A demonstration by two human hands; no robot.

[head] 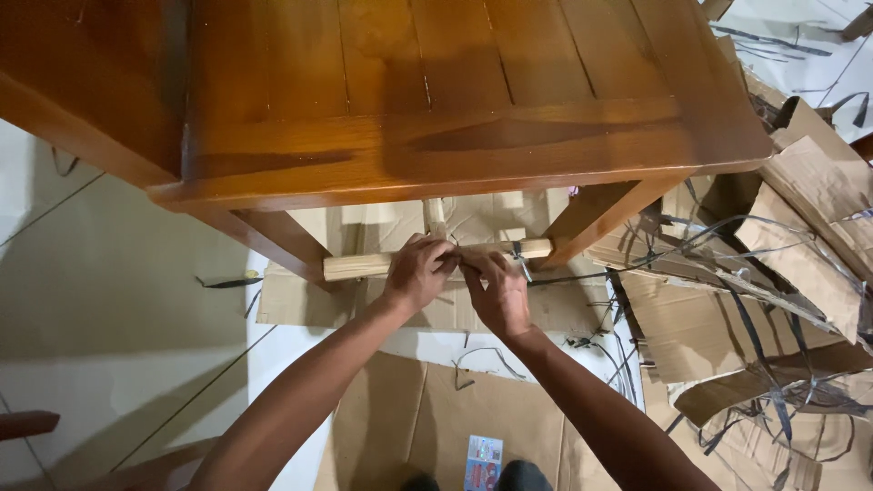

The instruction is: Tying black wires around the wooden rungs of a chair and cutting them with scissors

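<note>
Filling the upper half of the frame, a glossy brown wooden table is seen from above, its slatted top running from the upper left corner across to the right edge. Below its left side lies pale tiled floor, and a dark wooden piece pokes in at the lower left edge. Just under the table's front rail, a pale wooden bar lies crosswise between the two front legs, left of centre to right of centre. The left hand reaches up from the bottom of the frame and is curled closed around the middle of this bar, fingers wrapped over its top. Touching it on the right, the right hand is also curled, its fingertips pinched at the bar just beside the left hand's; what they pinch is too small to tell. A dark strap wraps the bar near its right end. Flat cardboard sheets lie under both forearms at bottom centre. To the right, torn cardboard pieces pile up, tangled with loose dark packing straps reaching the lower right corner.
</note>
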